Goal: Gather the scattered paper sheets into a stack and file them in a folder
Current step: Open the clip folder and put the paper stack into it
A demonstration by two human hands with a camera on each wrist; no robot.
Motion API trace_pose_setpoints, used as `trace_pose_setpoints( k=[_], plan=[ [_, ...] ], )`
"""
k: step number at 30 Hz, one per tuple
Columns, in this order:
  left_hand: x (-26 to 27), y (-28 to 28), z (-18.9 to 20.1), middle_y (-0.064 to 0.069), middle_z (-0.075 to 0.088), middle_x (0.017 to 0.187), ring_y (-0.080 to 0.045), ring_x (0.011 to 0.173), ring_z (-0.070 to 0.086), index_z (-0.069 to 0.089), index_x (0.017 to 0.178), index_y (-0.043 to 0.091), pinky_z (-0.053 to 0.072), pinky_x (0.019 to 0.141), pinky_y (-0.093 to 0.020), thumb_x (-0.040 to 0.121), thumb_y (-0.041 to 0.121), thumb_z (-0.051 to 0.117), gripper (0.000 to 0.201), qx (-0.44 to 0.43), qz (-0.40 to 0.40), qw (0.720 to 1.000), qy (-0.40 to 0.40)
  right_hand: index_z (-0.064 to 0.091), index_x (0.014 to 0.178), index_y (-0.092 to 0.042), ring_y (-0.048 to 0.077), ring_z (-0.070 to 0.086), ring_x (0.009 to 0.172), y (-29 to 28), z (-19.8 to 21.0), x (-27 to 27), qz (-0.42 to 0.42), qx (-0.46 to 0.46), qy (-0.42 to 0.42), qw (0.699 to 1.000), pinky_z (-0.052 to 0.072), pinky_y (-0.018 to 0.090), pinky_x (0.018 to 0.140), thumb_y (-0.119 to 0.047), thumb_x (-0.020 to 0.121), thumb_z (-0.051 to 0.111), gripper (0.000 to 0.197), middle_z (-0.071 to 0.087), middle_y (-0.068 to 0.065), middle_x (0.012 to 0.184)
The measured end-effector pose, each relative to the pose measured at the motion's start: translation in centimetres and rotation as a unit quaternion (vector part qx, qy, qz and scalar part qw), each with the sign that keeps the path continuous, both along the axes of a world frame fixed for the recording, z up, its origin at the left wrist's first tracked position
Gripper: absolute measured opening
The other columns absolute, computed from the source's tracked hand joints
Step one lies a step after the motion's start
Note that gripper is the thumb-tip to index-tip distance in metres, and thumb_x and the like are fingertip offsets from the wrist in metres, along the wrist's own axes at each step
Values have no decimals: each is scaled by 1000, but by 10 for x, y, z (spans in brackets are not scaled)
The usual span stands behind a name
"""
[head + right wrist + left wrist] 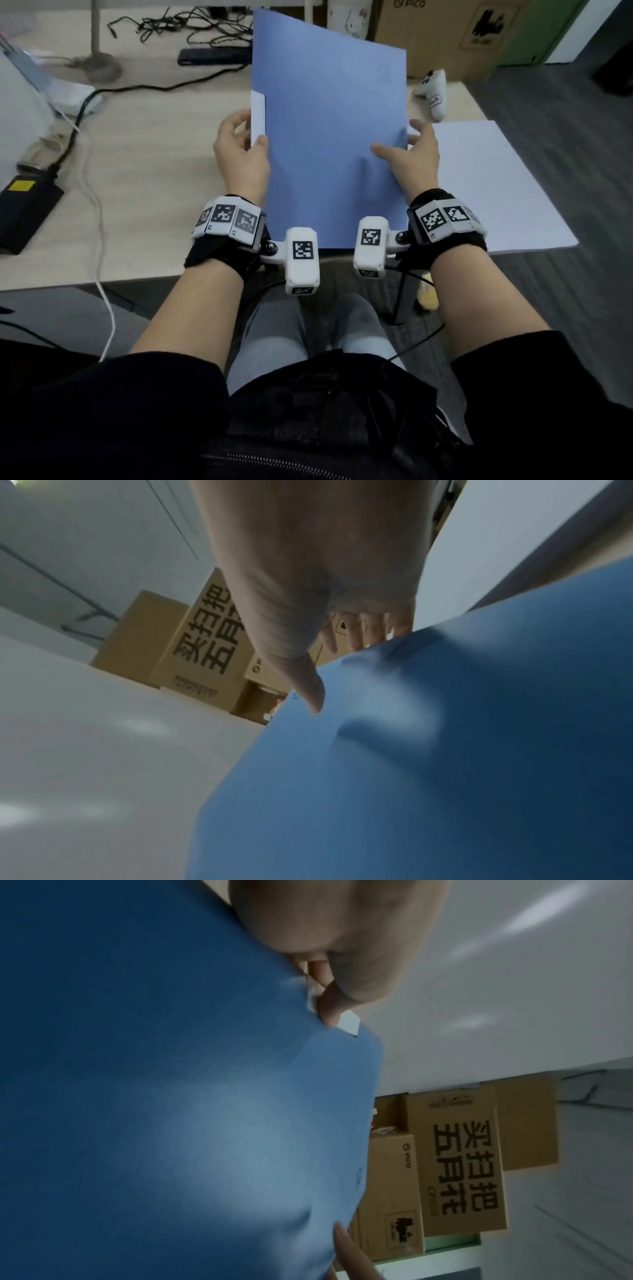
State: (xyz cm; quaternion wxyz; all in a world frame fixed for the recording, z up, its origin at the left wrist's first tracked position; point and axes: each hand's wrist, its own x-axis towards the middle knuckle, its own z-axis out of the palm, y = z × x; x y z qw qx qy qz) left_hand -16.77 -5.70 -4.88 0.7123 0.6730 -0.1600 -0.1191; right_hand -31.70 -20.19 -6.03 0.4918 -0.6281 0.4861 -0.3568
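Blue folder (pixel 329 137) raised over table (pixel 154 164), left hand (pixel 241 156) grip pinching its white tab (pixel 258 116), right hand (pixel 416 157) grip clamped on opposite edge, paper stack (pixel 496 185) beside.

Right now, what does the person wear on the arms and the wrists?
Both forearms are bare, with dark sleeves pushed up. Each wrist carries a black strap with white blocks bearing black square code markings, plus a white camera module. Thin black cables hang below.
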Motion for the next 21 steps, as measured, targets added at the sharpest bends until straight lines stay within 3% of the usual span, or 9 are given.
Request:
trace_pose_setpoints(
  k=[2, 4, 6, 8, 11, 14, 15, 17, 21],
  plan=[
    [-4, 5, 10, -3, 66, 83, -2, 62, 61, 55, 112, 13, 46, 59, -16, 85, -9, 47, 36, -36, -2, 999, 2, 39, 137, -9, 9, 57, 93, 3, 10, -8, -24, -17, -44, 999, 48, 21, 86, -16, 78, 73, 68, 53, -5, 103],
    [-9, 10, 16, 0, 65, 79, 3, 55, 57, 56, 120, 10, 43, 57, -12, 87, -9, 48, 39, -63, -3, 998, 14, 48, 129, -10, 9, 61, 92, 8, 15, -14, -19, -14, -77, 997, 51, 25, 88, -23, 76, 71, 59, 60, -5, 102],
    [-14, 13, 18, 0, 67, 82, 3, 58, 58, 53, 127, 7, 44, 59, -12, 88, -9, 49, 43, -83, -5, 996, 26, 57, 116, -11, 17, 66, 98, 15, 16, -18, -6, -15, -95, 995, 52, 39, 93, -28, 72, 65, 47, 68, 3, 107],
    [-18, 16, 20, -3, 69, 89, 3, 62, 60, 52, 130, 6, 45, 62, -12, 88, -9, 49, 45, -89, -11, 996, 30, 61, 110, -9, 22, 67, 96, 20, 14, -22, -11, -33, -114, 993, 52, 44, 92, -22, 77, 58, 36, 69, 7, 105],
    [-21, 20, 19, -15, 67, 112, -4, 79, 68, 51, 132, 4, 46, 67, -12, 87, -11, 48, 47, -90, -21, 995, 31, 64, 104, -10, 20, 65, 82, 23, 13, -28, -25, -59, -150, 987, 54, 42, 87, -9, 82, 52, 25, 70, 7, 91],
    [-21, 24, 20, -16, 64, 119, -9, 86, 65, 50, 133, 3, 50, 73, -16, 87, -11, 49, 48, -82, -33, 995, 39, 66, 98, -22, 18, 55, 75, 28, 16, -30, -34, -73, -173, 982, 52, 37, 80, -11, 80, 52, 26, 69, 23, 88],
    [-21, 25, 21, -16, 65, 119, -9, 84, 63, 49, 134, 2, 51, 75, -18, 88, -11, 50, 48, -80, -39, 995, 43, 66, 99, -23, 17, 55, 75, 29, 18, -31, -35, -70, -180, 980, 52, 35, 79, -9, 81, 52, 26, 68, 24, 88],
    [-19, 27, 23, -19, 64, 119, -6, 80, 63, 48, 134, 1, 52, 77, -18, 88, -11, 50, 48, -75, -49, 995, 44, 66, 106, -14, 17, 59, 78, 30, 20, -33, -36, -64, -191, 979, 53, 31, 80, -1, 87, 51, 28, 69, 13, 87],
    [-22, 33, 28, -29, 55, 123, 7, 60, 60, 47, 135, 1, 49, 65, -11, 89, -12, 49, 48, -74, -60, 995, 33, 62, 119, 0, 17, 64, 84, 28, 21, -35, -42, -64, -199, 977, 54, 29, 85, 4, 89, 49, 33, 69, 12, 97]
  ],
)
